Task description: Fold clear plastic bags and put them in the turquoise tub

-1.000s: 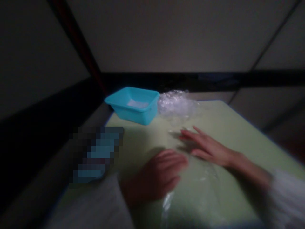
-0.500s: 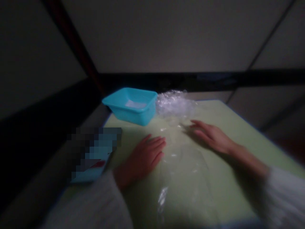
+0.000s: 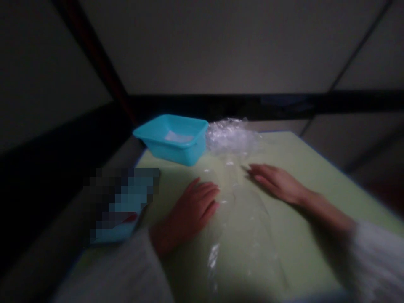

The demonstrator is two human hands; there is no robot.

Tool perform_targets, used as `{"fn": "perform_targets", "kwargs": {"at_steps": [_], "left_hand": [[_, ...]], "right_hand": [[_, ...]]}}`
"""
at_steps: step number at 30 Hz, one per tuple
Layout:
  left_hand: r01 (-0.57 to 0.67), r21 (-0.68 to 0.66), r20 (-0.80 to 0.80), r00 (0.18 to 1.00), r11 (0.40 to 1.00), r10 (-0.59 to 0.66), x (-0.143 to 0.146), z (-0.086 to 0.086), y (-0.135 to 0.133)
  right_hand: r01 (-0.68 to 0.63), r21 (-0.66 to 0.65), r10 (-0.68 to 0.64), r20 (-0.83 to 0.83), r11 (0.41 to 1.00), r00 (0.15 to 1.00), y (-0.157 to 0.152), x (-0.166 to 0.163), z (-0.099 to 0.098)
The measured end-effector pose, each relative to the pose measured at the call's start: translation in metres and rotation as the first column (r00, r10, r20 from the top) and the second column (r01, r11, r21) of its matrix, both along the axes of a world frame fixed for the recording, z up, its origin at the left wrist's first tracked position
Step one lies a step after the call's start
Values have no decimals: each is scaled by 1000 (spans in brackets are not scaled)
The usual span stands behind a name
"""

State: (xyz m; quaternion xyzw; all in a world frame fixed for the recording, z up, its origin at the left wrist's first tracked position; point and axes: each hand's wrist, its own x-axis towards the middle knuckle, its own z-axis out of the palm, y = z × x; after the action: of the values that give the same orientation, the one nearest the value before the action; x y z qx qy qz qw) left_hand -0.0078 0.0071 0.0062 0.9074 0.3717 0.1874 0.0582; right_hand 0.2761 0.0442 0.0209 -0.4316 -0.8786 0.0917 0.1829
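My left hand (image 3: 197, 210) lies palm down with its fingers stretched out, its fingertips at the left edge of a clear plastic bag (image 3: 243, 227). The thin bag is spread flat along the table toward me, with glints and creases on it. On its far right side is my right hand (image 3: 277, 183), turned sideways, fingers extended and nothing visible in them. Whether those fingertips touch the plastic I cannot tell. A crumpled heap of clear plastic (image 3: 232, 136) sits beyond both hands.
A turquoise plastic basin (image 3: 189, 153) with a white sheet (image 3: 178, 137) inside stands at the back left of the yellow-green table (image 3: 303, 168). A blurred-out flat bluish object (image 3: 126, 210) lies by the left edge. A pale wall (image 3: 221, 50) rises behind.
My right hand has come slightly nearer and its fingers are closer together. The creases and glints in the bag have shifted a little. My left hand has barely moved.
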Motion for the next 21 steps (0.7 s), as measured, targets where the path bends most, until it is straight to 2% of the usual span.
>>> {"fn": "perform_targets", "kwargs": {"at_steps": [5,7,10,12,15,17,19,21], "left_hand": [[-25,-48,6,1000,999,25,0,0,1],[-41,-78,47,998,996,45,-1,0,2],[-53,-180,227,969,982,94,-2,-1,1],[1,-317,382,916,949,126,-2,0,0],[188,-540,575,794,821,196,0,3,0],[322,-622,654,715,713,247,3,4,0],[418,-672,682,671,611,291,7,2,2],[471,-707,674,674,527,303,11,-1,3]], "right_hand": [[-39,1,39,5,999,999,5,2,-9],[-48,-31,46,-44,998,998,5,2,-9],[-67,-134,33,-240,989,970,0,-1,-5],[-137,-229,26,-431,964,902,-5,-7,-3],[-333,-355,12,-668,873,744,-14,-19,-2],[-439,-409,-8,-738,800,674,-18,-26,-4],[-498,-448,-21,-759,742,651,-21,-30,-6],[-530,-477,-21,-757,701,653,-21,-32,-8]]}}
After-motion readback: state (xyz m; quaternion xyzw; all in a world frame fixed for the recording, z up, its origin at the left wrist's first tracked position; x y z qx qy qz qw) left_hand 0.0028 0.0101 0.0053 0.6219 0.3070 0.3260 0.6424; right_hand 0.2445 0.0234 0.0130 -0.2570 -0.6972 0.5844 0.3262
